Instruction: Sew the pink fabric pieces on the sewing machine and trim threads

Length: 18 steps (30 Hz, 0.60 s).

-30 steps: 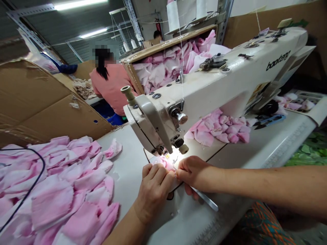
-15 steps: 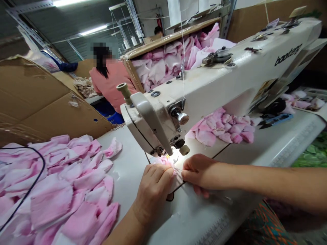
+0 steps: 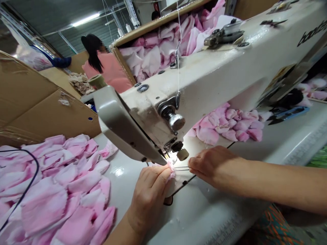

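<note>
Beneath the head of a white sewing machine (image 3: 217, 68), my left hand (image 3: 150, 189) is closed on a small gathered piece of pink fabric (image 3: 171, 166), pinching it beside the lit needle area. My right hand (image 3: 212, 166) is closed too, gripping a pair of thin metal tweezers (image 3: 182, 168). Their two prongs point left and reach the pink fabric by my left fingertips. Whether the tips grip the fabric I cannot tell. The needle and presser foot are mostly hidden by the machine head and the glare.
Pink and white fabric pieces (image 3: 51, 197) pile up on the left, with a dark cable across them. Small sewn pink pieces (image 3: 232, 124) lie behind the needle, near blue-handled snips (image 3: 291, 114). Cardboard boxes (image 3: 38, 105) border the table; a person in pink (image 3: 107, 69) is beyond.
My view has moved closer to the machine head. The right hand has drawn slightly away from the left, so more of the tweezers shows. My left hand still pinches the fabric.
</note>
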Each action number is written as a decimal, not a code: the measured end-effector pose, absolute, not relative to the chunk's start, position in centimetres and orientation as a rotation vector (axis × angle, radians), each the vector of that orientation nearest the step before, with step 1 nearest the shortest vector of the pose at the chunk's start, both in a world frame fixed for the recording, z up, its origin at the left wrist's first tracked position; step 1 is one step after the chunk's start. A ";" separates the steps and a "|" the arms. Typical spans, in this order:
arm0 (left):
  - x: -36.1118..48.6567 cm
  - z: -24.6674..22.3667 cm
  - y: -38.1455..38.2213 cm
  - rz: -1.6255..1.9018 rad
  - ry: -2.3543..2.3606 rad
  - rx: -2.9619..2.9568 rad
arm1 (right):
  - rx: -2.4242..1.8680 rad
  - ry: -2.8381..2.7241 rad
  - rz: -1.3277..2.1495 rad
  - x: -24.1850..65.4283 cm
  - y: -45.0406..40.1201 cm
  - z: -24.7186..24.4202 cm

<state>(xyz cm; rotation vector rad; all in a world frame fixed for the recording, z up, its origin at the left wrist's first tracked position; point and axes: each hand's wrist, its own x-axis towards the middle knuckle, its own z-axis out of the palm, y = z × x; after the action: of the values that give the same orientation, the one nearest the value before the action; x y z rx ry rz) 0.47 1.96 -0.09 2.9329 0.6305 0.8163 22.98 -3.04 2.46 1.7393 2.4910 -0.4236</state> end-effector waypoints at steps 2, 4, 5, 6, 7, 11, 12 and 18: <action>0.5 0.0 1.9 0.814 0.630 2.926 | 1.745 2.455 -0.462 22.8 -2.7 2.7; 0.5 0.1 1.9 0.811 0.632 2.923 | 1.760 2.432 -0.470 22.7 -2.4 2.8; 0.5 0.1 1.9 0.813 0.633 2.924 | 1.769 2.426 -0.466 22.7 -2.3 2.8; 0.5 0.1 1.9 0.815 0.634 2.926 | 1.773 2.428 -0.461 22.7 -2.3 2.7; 0.5 0.1 1.9 0.821 0.634 2.929 | 1.771 2.434 -0.455 22.8 -2.3 2.6; 0.5 0.0 1.9 0.818 0.635 2.937 | 1.767 2.524 -0.359 23.3 -2.4 1.9; 0.5 -0.1 1.9 0.809 0.634 2.937 | 1.773 2.553 -0.335 23.4 -2.4 1.7; 0.5 -0.1 1.9 0.801 0.632 2.937 | 1.774 2.486 -0.388 23.1 -2.2 2.3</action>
<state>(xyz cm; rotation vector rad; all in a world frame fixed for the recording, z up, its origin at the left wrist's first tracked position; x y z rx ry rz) 0.49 1.86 -0.09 2.9371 0.6324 0.8008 23.09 -2.21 2.29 1.7737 2.4858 -0.3884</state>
